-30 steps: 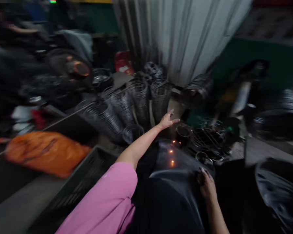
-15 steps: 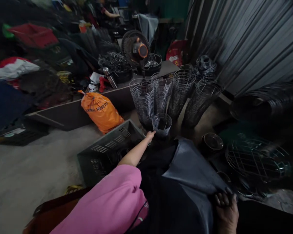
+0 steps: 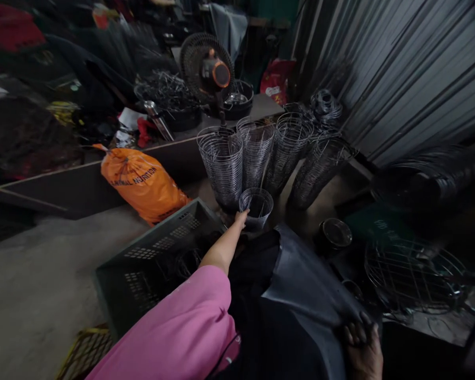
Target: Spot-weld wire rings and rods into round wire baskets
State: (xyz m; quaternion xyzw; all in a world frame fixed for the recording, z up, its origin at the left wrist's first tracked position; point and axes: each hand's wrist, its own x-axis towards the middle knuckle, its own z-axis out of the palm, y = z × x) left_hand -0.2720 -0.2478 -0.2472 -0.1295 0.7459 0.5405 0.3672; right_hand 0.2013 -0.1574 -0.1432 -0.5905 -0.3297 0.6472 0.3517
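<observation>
My left hand (image 3: 242, 217), at the end of an outstretched arm in a pink sleeve, is closed at the near left rim of a short stack of round wire rings (image 3: 256, 208). Its fingertips are small and partly hidden. Behind that stack rise several tall, tapering stacks of similar wire rings (image 3: 221, 163), some leaning. Low on the right, my right hand (image 3: 362, 340) has dark-stained fingers curled at the edge of a grey apron (image 3: 304, 274) spread over my lap.
A green perforated crate (image 3: 158, 237) is left of my arm, with an orange sack (image 3: 142, 182) beyond it. A fan (image 3: 211, 71) stands behind the stacks. To the right are a shallow round dish (image 3: 336, 233), a round wire rack (image 3: 414, 272) and a corrugated wall (image 3: 411, 68).
My left hand has come up against the short stack's rim; a thin ring seen by it earlier no longer shows apart. My right hand stays at the apron. The view has shifted.
</observation>
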